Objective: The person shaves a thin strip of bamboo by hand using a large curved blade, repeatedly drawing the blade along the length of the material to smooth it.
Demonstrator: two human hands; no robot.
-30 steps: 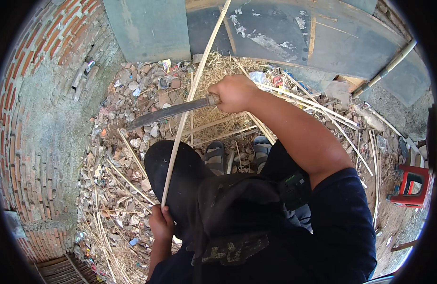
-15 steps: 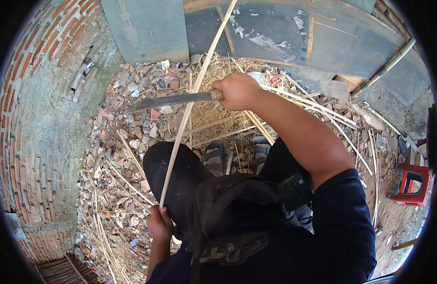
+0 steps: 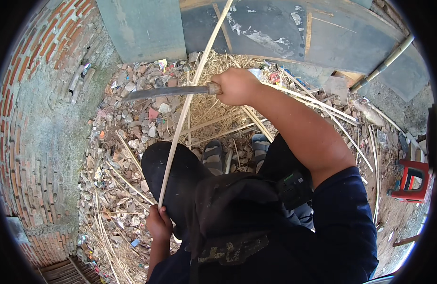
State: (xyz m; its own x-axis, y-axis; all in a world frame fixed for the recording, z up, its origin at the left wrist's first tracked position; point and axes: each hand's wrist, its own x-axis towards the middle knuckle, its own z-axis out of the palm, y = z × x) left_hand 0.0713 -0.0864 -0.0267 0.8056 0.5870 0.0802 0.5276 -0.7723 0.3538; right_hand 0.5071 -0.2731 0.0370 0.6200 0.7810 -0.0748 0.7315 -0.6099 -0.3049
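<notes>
My right hand (image 3: 239,86) is closed around the wooden handle of a machete (image 3: 166,92). Its long dark blade points left and lies across a pale bamboo strip (image 3: 180,122). The strip runs from my lower left up past the top edge, slanting over my left knee (image 3: 164,163). Low on the left, my left hand (image 3: 160,222) grips the strip's near end between thumb and fingers. Whether the blade bites into the strip or only rests on it I cannot tell.
Rubble (image 3: 133,118) and straw-like shavings (image 3: 223,111) cover the ground about my sandals (image 3: 213,157). More bamboo strips (image 3: 318,105) lie to the right. A brick wall (image 3: 39,123) rises on the left, grey panels (image 3: 261,33) ahead. At far right stands a red stool (image 3: 412,182).
My right hand and the machete have shifted slightly up and away along the strip. My left hand keeps its hold near the same place.
</notes>
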